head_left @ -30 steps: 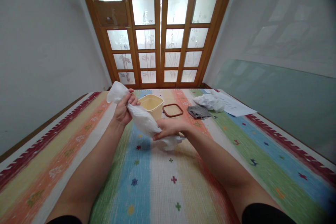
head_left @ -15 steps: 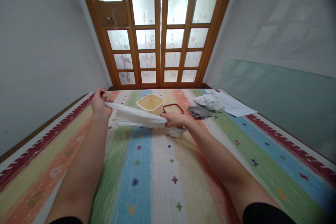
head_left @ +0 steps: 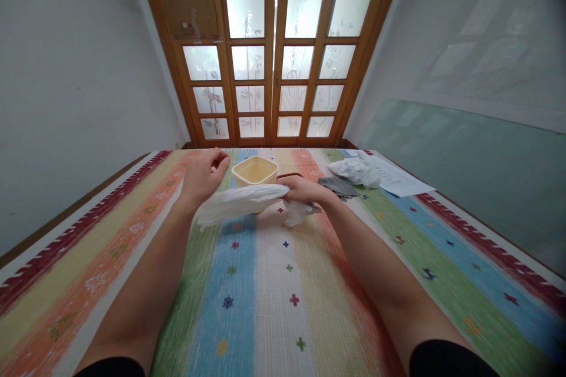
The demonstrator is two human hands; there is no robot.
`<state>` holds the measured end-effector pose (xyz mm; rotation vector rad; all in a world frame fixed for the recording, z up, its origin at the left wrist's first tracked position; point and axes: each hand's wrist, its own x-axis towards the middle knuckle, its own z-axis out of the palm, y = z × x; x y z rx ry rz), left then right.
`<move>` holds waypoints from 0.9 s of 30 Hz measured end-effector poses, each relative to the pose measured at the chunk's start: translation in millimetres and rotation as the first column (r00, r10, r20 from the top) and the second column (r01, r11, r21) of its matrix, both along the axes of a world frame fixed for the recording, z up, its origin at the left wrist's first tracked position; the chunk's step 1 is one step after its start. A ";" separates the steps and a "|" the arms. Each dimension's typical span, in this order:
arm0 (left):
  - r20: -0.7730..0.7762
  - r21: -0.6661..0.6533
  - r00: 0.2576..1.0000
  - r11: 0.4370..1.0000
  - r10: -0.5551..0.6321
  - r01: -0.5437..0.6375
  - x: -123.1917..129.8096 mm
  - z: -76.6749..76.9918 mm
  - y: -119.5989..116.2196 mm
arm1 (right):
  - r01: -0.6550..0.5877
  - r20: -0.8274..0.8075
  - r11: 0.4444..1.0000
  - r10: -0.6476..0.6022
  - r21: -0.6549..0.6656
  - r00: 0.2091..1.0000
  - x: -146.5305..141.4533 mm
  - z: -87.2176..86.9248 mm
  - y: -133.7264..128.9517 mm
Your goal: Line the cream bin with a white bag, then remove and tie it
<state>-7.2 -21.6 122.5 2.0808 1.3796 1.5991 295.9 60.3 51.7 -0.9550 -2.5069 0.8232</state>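
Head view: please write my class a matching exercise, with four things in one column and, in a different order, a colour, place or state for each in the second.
Things:
1. tub
2. cloth
3. paper
4. right hand

Descriptions:
A. gripping a white bag
B. lying flat near the table's right edge
C. pale yellow and open at the top
D. grey, lying on the table

Right pairs: 1-C, 2-D, 3-B, 4-A
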 end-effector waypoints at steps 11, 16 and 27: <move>-0.127 -0.217 0.952 0.944 -0.279 0.248 65.0 -36.9 -23.1 | -0.080 -0.415 0.996 0.055 -0.043 0.908 -3.1 39.4 -31.4; -0.102 -0.183 0.962 0.955 -0.253 0.232 61.2 -32.0 -17.9 | 0.015 -0.529 1.000 -0.015 -0.004 0.848 2.1 44.5 -29.9; 0.581 0.058 0.799 0.987 -0.156 0.151 67.2 -50.4 0.6 | -0.015 -0.236 0.993 0.043 0.118 0.971 -46.7 10.0 -47.4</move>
